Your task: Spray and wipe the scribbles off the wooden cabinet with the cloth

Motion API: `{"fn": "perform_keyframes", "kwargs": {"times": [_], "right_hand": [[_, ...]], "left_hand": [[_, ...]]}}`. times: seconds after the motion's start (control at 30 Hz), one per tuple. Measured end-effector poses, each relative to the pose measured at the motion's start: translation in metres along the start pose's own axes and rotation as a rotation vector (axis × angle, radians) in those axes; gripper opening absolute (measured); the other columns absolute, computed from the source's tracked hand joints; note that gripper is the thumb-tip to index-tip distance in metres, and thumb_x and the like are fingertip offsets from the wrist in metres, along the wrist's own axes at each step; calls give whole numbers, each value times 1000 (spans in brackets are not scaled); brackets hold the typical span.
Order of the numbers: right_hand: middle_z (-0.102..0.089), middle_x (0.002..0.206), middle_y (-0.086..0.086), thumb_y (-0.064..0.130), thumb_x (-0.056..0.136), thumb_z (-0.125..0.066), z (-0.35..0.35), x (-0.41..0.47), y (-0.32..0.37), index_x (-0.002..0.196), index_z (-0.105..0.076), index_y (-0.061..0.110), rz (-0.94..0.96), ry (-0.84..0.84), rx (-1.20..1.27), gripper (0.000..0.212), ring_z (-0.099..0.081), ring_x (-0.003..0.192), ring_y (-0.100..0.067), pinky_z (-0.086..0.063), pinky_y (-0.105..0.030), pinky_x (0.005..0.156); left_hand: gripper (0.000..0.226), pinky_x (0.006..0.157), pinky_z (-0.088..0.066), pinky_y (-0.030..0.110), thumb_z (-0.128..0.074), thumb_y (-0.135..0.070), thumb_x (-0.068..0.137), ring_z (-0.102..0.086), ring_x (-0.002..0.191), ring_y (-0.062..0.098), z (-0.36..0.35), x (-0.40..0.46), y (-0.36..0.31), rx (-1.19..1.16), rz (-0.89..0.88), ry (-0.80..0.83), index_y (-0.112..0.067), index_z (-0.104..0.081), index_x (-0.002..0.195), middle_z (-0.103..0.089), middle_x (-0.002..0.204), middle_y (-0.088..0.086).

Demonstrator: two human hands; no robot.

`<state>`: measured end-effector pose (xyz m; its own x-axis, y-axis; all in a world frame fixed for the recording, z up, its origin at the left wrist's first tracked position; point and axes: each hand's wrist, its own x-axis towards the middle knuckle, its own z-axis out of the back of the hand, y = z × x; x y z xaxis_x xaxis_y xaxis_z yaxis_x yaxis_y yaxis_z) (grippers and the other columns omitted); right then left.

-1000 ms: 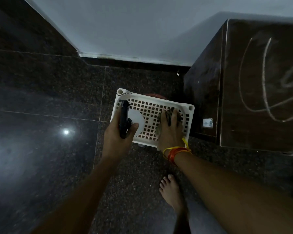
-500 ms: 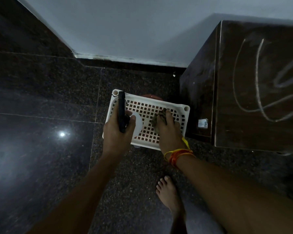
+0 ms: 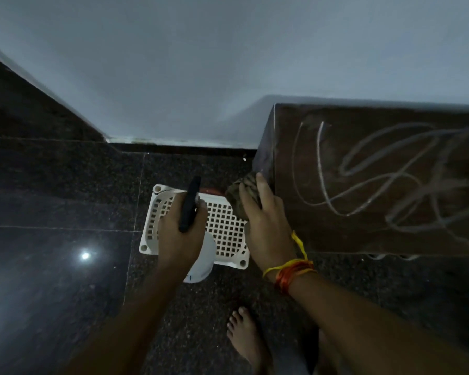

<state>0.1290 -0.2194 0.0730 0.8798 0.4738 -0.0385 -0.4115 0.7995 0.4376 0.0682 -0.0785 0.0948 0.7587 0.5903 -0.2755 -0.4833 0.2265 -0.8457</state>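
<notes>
White chalky scribbles [image 3: 390,180] could just smear across the wooden cabinet [image 3: 363,234]: your right hand [image 3: 266,226] fingers clutch a bunched cloth [image 3: 241,190], your left hand [image 3: 179,234] fingers wrap the spray bottle [image 3: 198,255].

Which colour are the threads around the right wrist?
Orange-red threads with one yellow, clearest in the head view.

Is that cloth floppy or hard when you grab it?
Probably floppy: the cloth is scrunched into a wrinkly wad inside the right hand. Likely light too, since curled fingers alone hold it up. It shouldn't roll away.
</notes>
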Motion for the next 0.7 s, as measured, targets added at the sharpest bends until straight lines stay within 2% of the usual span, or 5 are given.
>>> {"fn": "perform_keyframes", "kwargs": {"times": [0.1, 0.2, 0.47, 0.63, 0.7], "right_hand": [[-33, 150, -24, -14, 70, -63, 33, 4, -27, 136, -51, 7, -29, -72, -9, 70, -50, 115, -46, -48, -48, 96], [-28, 153, -25, -13, 69, -60, 63, 2, -58, 138, -49, 7, -92, -96, -19, 73, -44, 122, -48, -42, -50, 103], [-11, 160, -16, -8, 82, -56, 127, -36, -128, 148, -35, 13, -276, -59, -70, 72, -32, 129, -46, -37, -47, 105], [-14, 159, -18, -8, 82, -57, 146, -53, -151, 147, -37, 11, -291, -60, -52, 71, -31, 130, -47, -36, -50, 105], [-14, 159, -19, -9, 81, -56, 151, -55, -157, 146, -38, 10, -296, -63, -31, 70, -30, 130, -47, -35, -51, 106]], "left_hand": [[11, 65, -56, 49, -58, -24, 96, -68, 69, 25, -20, -15, -24, 0, -6, 34, -28, -59, 86, -69, 76, 13], [19, 63, -55, 50, -59, -30, 95, -64, 61, 25, -44, -30, -39, -9, 31, 34, -21, -60, 79, -66, 67, 11], [36, 69, -52, 44, -53, -41, 97, -63, 69, 25, -110, -70, -84, -8, 76, 44, -10, -63, 82, -66, 72, 11], [39, 65, -54, 41, -51, -49, 96, -64, 66, 23, -126, -74, -103, 13, 90, -37, -19, -60, 73, -64, 67, 5], [38, 67, -59, 45, -51, -55, 94, -66, 67, 26, -128, -73, -105, 12, 108, -49, -23, -58, 73, -65, 69, 6]]}}
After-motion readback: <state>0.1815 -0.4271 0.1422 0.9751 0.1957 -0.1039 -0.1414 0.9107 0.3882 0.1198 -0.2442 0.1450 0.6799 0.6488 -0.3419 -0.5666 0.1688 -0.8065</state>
